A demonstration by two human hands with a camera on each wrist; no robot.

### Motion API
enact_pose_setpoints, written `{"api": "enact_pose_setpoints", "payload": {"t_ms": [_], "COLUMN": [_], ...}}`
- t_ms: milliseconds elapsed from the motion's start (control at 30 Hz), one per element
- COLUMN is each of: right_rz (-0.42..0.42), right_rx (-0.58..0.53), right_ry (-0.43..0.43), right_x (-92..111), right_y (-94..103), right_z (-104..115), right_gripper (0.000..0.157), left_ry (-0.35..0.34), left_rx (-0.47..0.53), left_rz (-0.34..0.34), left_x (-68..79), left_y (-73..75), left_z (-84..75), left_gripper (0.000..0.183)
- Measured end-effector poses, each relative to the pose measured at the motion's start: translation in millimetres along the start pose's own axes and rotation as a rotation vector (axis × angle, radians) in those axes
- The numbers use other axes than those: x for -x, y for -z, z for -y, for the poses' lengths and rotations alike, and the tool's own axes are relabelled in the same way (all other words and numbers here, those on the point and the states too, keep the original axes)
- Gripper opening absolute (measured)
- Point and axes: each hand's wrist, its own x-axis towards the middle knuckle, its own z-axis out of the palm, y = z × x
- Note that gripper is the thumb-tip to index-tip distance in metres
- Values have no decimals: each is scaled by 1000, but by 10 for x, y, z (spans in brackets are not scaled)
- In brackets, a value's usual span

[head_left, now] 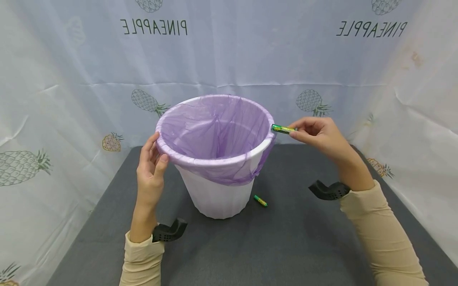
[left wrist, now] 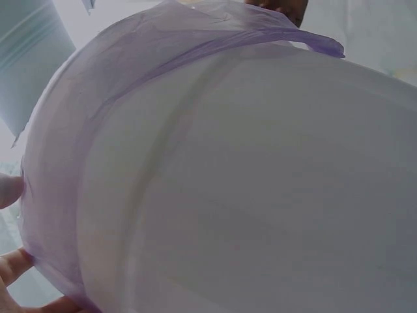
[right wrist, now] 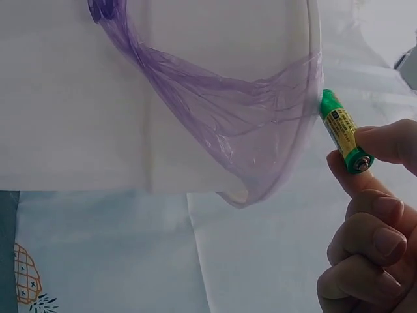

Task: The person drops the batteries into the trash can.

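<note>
A white trash bin (head_left: pixel 218 194) with a purple plastic liner (head_left: pixel 200 143) folded over its rim stands upright on the dark grey table. My left hand (head_left: pixel 150 174) rests against the bin's left rim, thumb and fingers spread apart on it; in the left wrist view its fingertips (left wrist: pixel 14 266) touch the liner-covered edge. My right hand (head_left: pixel 322 137) pinches a green and yellow battery (right wrist: pixel 341 130) between thumb and index finger. That battery's far end is at the bin's right rim, on the outside. Another green battery (head_left: pixel 261 201) lies on the table, right of the bin's base.
The table (head_left: pixel 286 246) has a dark cloth surface. White curtains (head_left: pixel 232 51) with pineapple prints enclose its back and sides. A knotted bunch of liner (head_left: pixel 255 174) hangs outside the bin on the right. Each wrist wears a black mount (head_left: pixel 169 230).
</note>
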Motion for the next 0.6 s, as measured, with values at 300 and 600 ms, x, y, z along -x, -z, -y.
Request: {"api": "enact_pose_setpoints", "payload": {"t_ms": [300, 600], "right_rz": [-27, -59], "right_rx": [-48, -73], "right_ry": [13, 12], "right_x": [-57, -171], "right_y": [-81, -176], "right_z": [5, 44], "right_gripper": [22, 19], "left_ry": [40, 15], "left_rx": [0, -15], "left_rz": [-28, -2], "left_x": [7, 0], "left_y": [-9, -6], "left_z": [9, -4], "left_gripper": [49, 50]}}
